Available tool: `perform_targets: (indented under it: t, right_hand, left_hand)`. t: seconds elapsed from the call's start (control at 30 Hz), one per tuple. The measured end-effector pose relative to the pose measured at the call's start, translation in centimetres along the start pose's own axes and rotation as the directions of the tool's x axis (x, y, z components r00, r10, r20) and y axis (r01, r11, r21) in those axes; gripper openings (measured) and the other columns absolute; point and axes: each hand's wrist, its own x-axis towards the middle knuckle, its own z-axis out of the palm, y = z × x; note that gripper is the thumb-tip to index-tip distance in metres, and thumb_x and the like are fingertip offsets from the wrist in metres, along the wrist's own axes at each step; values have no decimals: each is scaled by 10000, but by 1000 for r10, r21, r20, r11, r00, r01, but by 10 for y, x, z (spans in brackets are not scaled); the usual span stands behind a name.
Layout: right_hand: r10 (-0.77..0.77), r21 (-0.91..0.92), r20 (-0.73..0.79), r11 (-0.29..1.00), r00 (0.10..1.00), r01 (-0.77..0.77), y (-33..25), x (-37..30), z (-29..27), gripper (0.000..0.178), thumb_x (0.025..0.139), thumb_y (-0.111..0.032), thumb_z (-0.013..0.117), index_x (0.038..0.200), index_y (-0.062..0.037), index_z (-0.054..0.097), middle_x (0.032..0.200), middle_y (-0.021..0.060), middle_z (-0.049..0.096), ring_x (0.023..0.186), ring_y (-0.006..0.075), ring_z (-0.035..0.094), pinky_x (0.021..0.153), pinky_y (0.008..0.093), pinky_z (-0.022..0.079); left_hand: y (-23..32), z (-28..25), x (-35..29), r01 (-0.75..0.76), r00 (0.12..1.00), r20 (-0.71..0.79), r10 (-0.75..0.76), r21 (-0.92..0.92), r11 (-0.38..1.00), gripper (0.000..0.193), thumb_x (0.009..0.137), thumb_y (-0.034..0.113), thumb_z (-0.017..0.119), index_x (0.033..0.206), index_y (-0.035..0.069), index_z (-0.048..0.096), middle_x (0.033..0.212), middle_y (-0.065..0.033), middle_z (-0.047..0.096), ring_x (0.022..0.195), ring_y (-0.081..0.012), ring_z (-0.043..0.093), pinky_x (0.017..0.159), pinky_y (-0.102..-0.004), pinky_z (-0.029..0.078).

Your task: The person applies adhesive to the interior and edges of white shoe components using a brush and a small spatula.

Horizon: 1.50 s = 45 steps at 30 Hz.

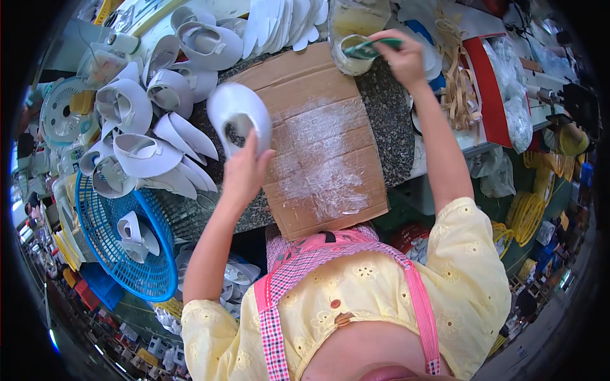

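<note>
My left hand (243, 173) holds a white shoe upper (249, 105) with an oval opening, fingers gripping its near edge. The upper is raised over the left edge of a cardboard sheet (276, 76), whose middle is smeared with a whitish dried film. At the far right corner of the sheet, my right hand (405, 60) is closed around a green-handled brush (381, 46). The brush's lower end is over the mouth of a small whitish pot (351, 66); whether its tip touches the contents is hidden.
White shoe uppers (143, 155) crowd the speckled worktop at left. A blue plastic basket (166, 254) stands below them with a few pieces inside. Flat white sole-shaped pieces (273, 25) lie at the back, near a cloudy container (362, 16). Tan straps (454, 82) hang at right beside a red strip (488, 95).
</note>
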Motion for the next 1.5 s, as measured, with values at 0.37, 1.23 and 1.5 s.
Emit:
perform_targets:
  t: [0.37, 1.23, 1.5]
  right_hand:
    - [335, 542, 243, 732, 910, -414, -49, -69, 63, 82, 749, -43, 606, 827, -48, 629, 767, 14, 611, 533, 48, 501, 453, 172, 404]
    - [-1, -108, -137, 994, 991, -14, -2, -11, 20, 82, 760, -48, 603, 838, -35, 623, 782, -2, 612, 618, 47, 512, 519, 187, 404]
    - [248, 140, -40, 960, 968, -241, -4, -32, -23, 116, 757, -58, 616, 869, -29, 624, 700, -17, 582, 523, 30, 459, 476, 156, 355]
  left_hand:
    - [-27, 6, 6, 521, 851, 522, -48, -832, 192, 819, 786, 678, 162, 1346, 80, 148, 1171, -131, 483, 1050, -193, 481, 889, -288, 355]
    - [-14, 31, 26, -90, 990, -127, 59, -254, 963, 353, 856, 277, 440, 805, -28, 610, 1014, -174, 566, 879, -295, 567, 776, -315, 434]
    - [-18, 22, 21, 137, 949, -175, -261, -519, 844, 230, 847, 203, 460, 784, 4, 557, 770, -127, 604, 687, -213, 618, 602, -288, 460]
